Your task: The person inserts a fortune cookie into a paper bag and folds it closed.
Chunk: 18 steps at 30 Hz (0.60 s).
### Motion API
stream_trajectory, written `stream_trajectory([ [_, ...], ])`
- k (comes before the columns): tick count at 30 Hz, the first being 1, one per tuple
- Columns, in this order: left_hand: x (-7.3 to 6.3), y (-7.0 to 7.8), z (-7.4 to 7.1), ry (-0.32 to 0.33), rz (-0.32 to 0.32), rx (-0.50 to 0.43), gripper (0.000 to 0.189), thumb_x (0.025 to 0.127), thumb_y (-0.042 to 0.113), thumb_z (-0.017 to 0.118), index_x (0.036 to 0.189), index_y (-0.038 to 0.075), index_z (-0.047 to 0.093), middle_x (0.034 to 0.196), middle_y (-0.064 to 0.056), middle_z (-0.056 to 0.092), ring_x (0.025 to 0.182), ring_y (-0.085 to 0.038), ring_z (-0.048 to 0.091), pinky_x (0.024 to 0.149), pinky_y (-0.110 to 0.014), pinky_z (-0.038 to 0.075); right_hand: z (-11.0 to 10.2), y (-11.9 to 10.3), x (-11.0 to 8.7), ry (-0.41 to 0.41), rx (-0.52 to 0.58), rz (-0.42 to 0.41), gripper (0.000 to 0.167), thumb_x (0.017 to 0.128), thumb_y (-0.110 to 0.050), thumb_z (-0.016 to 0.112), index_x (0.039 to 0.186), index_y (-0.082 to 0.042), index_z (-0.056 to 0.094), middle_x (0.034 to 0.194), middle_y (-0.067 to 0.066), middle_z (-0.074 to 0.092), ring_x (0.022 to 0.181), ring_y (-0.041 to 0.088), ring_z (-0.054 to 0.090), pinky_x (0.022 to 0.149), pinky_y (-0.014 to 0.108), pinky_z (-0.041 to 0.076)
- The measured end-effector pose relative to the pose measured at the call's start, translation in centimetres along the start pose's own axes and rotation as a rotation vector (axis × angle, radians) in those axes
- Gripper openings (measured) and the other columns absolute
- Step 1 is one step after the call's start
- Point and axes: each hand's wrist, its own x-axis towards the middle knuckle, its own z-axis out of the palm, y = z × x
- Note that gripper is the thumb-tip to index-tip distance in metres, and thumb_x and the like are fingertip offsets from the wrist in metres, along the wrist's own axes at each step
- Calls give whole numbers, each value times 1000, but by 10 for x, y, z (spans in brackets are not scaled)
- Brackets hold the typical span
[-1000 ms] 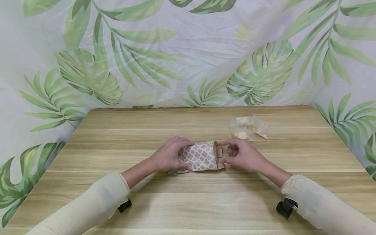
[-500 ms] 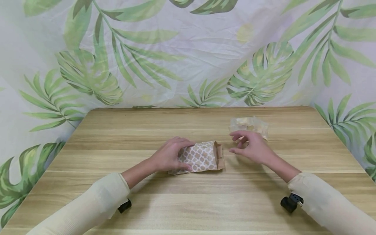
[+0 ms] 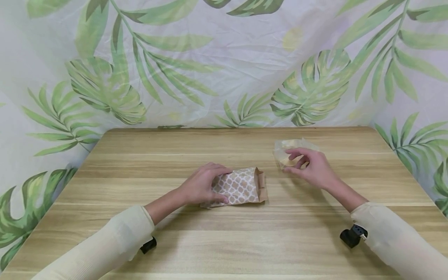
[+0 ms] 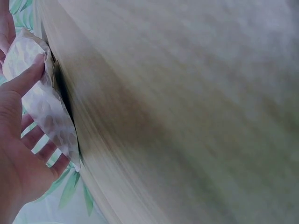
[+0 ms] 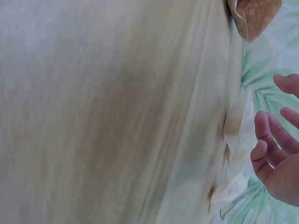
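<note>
A brown paper bag with a white lattice print lies on its side in the head view, its mouth towards the right. My left hand holds its closed end, thumb along the near edge and fingers over the far edge. In the left wrist view the thumb presses on the printed paper. Over the clear plastic packets is my right hand, fingers loosely bent and thumb apart, nothing between them. It partly hides the packets' pale yellow contents. In the right wrist view the packets lie beyond the fingers.
The wooden table extends in front of both arms and to either side. Behind it hangs a leaf-printed cloth. A black wrist camera sits below the right sleeve, another black camera below the left.
My right hand has left the paper bag's mouth and moved right and away from me, to the plastic packets. The left hand and the bag have stayed in place.
</note>
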Motion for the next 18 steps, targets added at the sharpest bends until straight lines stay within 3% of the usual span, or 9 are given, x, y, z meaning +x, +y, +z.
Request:
stream_trajectory([
  [10,1,0,1,1,2,-1,85,70,36,97,141,6,62,140,-12,63,130,-31,57,112,-49,45,-14,13,2,42,-31,56,45,83,-7,87,123,4,70,104,20,71,76,15,66,62,18,50],
  [18,1,0,1,-4,-10,-4,85,70,36,96,142,6,61,141,-13,62,131,-31,56,113,-50,44,-26,25,6,70,-68,95,54,81,-11,89,128,5,66,106,22,70,71,2,60,61,16,47],
])
